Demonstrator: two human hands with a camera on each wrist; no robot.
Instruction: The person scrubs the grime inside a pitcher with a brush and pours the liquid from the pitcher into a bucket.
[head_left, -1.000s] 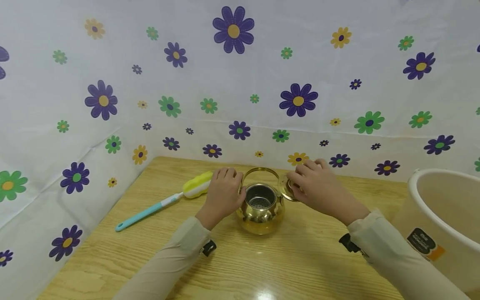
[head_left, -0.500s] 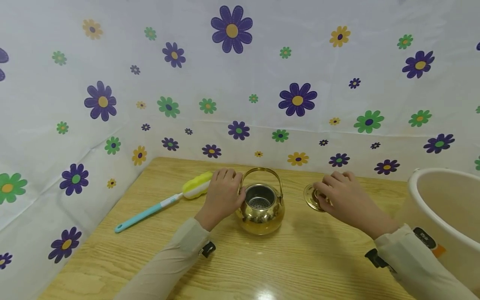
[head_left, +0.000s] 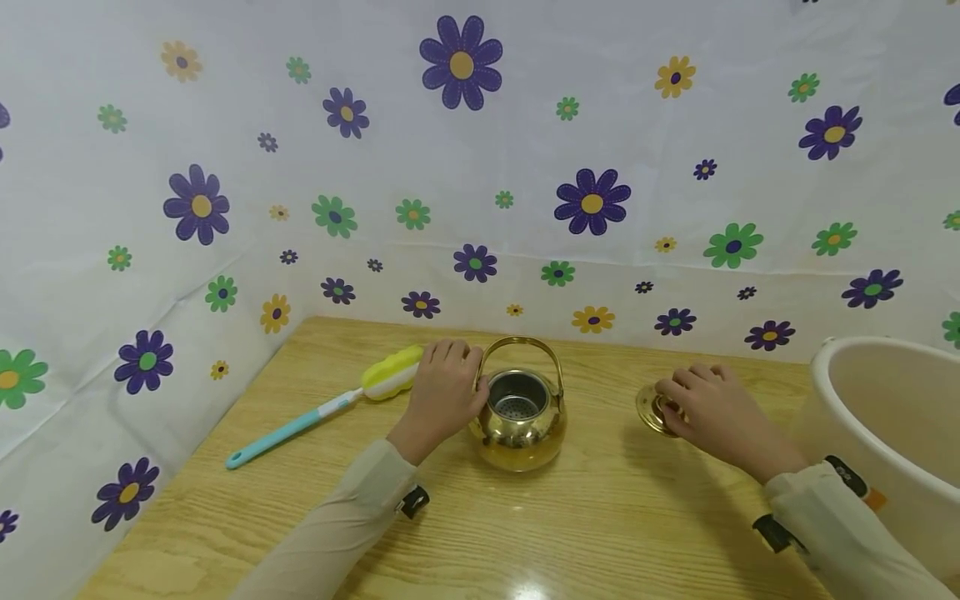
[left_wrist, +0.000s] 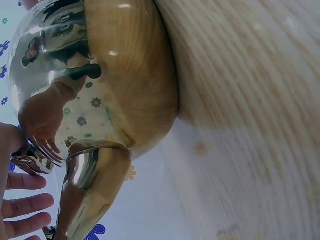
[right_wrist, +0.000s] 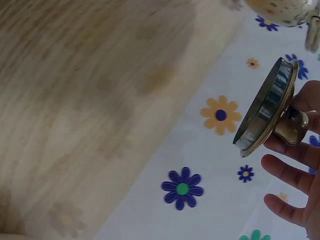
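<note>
Right hand (head_left: pixel 708 412): thumb and finger pinch the knob (right_wrist: pixel 295 127) of the lid (head_left: pixel 647 408); remaining fingers spread, off the metal. Lid tilted, apart from the kettle (head_left: pixel 517 446). Seen from the head, fingers partly cover the knob; right wrist view gives it plainly, plus the collar under the lid's rim and a corner of the kettle at upper right.

Left hand (head_left: pixel 444 383): grips the kettle at the left foot of its handle (head_left: pixel 525 340), back of hand up. Left wrist view: handle foot between thumb and fingers, fingers reaching past it; spout (left_wrist: pixel 97 185) shows there, hidden under the hand from the head. Kettle upright on the wooden table (head_left: pixel 480 542), mouth uncovered, handle raised. Holed strainer (head_left: pixel 517 407) in the mouth, head view only.

Outward: a stretch of bare wood between kettle and lid, more on the near side. Brush (head_left: pixel 330 407) left, its yellow head just beside the left hand. Pale bucket (head_left: pixel 832 425) crowds the right forearm. Far and left table edges meet flowered cloth (head_left: pixel 360 167).
</note>
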